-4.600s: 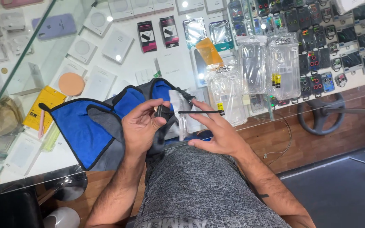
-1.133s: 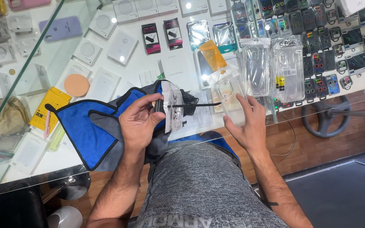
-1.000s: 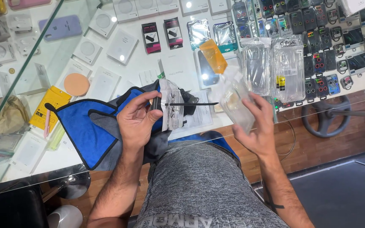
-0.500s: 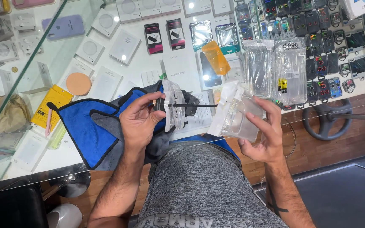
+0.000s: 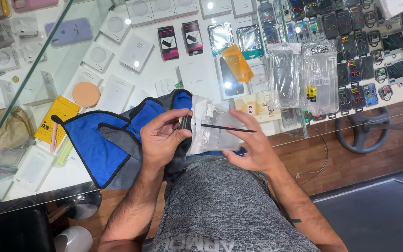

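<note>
My left hand (image 5: 162,140) is pinched shut on a small dark tool handle (image 5: 185,122), thumb and forefinger clamped around it, from which a thin black rod (image 5: 227,127) runs out to the right. The rod lies almost level, its long axis left to right across my lap, its free tip ending over my right hand (image 5: 250,147). That hand cradles a clear plastic pouch (image 5: 213,133) from below and from the right, fingers curled loosely about its edge, so the pouch sits just under the rod and between both hands. The left hand is nearer the rod's root, the right nearer its tip. A blue cloth (image 5: 103,144) spreads to the left on the glass counter (image 5: 47,60), touching my left wrist.
</note>
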